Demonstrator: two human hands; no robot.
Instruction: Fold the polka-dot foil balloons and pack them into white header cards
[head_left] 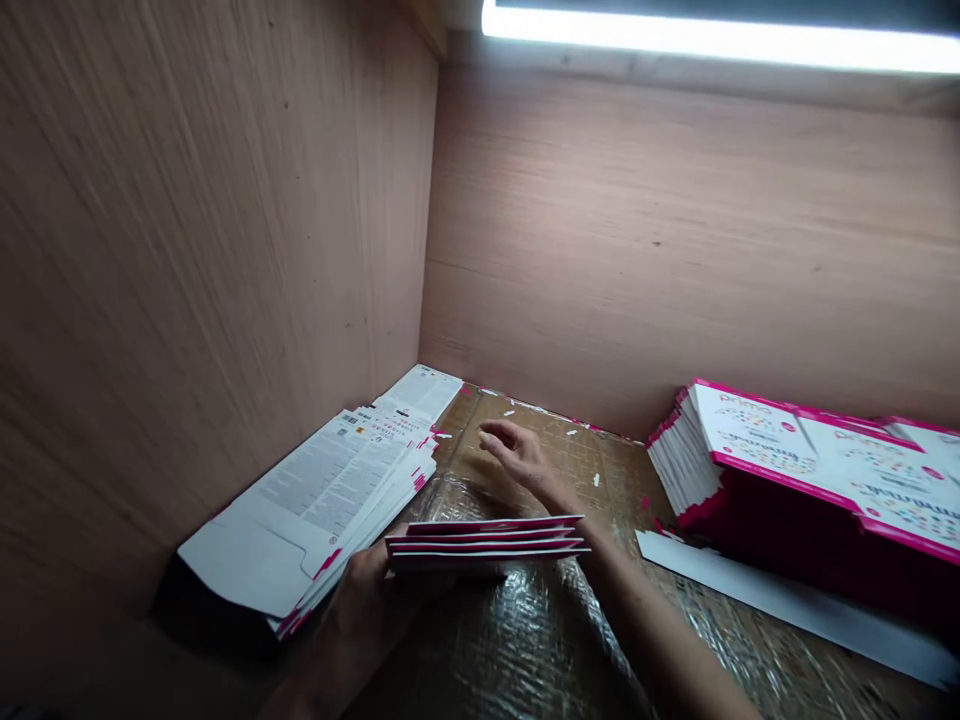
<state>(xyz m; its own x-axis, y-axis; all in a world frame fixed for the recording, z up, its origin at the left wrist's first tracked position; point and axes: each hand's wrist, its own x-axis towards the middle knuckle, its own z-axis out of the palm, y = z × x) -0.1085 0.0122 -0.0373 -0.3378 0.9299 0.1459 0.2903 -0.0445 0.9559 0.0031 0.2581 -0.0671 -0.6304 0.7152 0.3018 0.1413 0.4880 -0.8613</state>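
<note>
Several flat folded cartons (487,540), white with pink inner edges, lie in a small stack in my left hand (364,590), which grips them at their left end. My right hand (514,455) is raised beyond the stack, fingers curved and apart, with nothing visible in them. Its forearm passes just behind the right end of the held cartons. Left of my hands, a fanned pile of flat printed cartons (322,490) leans along the side wall, grey print facing up.
At the right stands a tall pile of white and pink cartons (780,430). A white cardboard strip (787,600) lies before it. Film-covered brown cardboard (517,640) forms the work surface, with small paper scraps at the back. Wooden panels (675,230) rise behind and left; a tube light (720,38) hangs above.
</note>
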